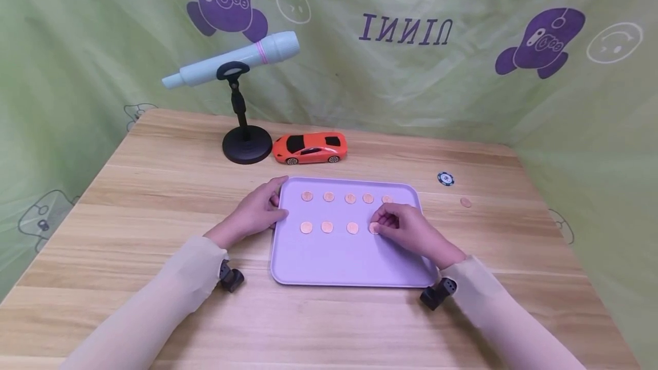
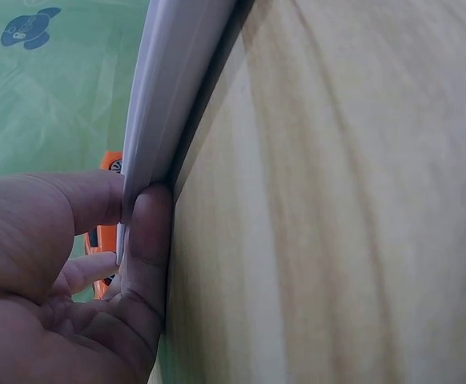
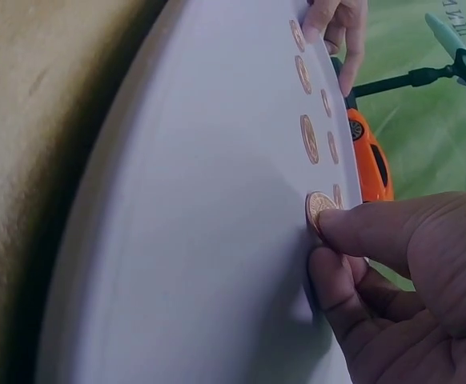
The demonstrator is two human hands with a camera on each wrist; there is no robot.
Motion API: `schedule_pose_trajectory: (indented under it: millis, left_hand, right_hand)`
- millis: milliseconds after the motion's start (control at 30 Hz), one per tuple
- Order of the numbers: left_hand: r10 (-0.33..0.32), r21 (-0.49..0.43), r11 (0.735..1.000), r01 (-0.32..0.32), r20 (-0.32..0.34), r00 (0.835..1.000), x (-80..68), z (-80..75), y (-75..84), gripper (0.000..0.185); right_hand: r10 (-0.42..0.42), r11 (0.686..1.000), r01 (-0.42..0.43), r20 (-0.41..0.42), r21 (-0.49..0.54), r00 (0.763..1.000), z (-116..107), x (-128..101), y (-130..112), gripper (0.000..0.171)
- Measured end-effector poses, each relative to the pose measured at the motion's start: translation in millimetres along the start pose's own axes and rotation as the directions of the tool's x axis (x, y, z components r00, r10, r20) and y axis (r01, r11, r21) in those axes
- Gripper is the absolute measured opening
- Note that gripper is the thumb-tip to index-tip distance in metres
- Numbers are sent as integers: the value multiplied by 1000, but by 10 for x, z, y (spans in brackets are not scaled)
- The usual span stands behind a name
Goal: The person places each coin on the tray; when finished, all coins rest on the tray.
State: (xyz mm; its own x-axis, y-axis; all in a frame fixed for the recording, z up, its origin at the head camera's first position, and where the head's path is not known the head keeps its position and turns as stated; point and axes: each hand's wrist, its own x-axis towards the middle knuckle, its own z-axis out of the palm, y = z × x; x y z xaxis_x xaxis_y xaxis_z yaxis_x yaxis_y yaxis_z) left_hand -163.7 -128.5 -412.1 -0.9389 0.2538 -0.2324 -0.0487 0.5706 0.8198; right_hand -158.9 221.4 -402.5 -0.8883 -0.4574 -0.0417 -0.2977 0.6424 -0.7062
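Note:
A purple tray [image 1: 329, 261] lies on the wooden table, with two rows of copper coins on it, among them a coin [image 1: 307, 196] at the far left end of the back row. My left hand [image 1: 257, 208] grips the tray's left rim, thumb over the edge and a finger against its outer side in the left wrist view. Over the tray's right part, my right hand [image 1: 406, 227] pinches a copper coin [image 3: 319, 210] at the right end of the front row. Its thumb lies on the coin's face; the fingertips behind are partly hidden.
Behind the tray stand an orange toy car [image 1: 311, 148] and a light blue microphone [image 1: 231, 61] on a black stand [image 1: 247, 144]. Right of the tray lie a blue-and-white poker chip [image 1: 445, 179] and a single copper coin [image 1: 465, 202]. A green printed curtain [image 1: 411, 84] hangs behind the table.

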Motion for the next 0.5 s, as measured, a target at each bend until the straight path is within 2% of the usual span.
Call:
schedule_pose_trajectory:
  millis: [500]
  left_hand:
    - [3,-4,1000,-3,-3,1000,4,-1,-12,78]
  right_hand:
    - [-10,1000,10,-4,-28,1000,26,-14,-24,8]
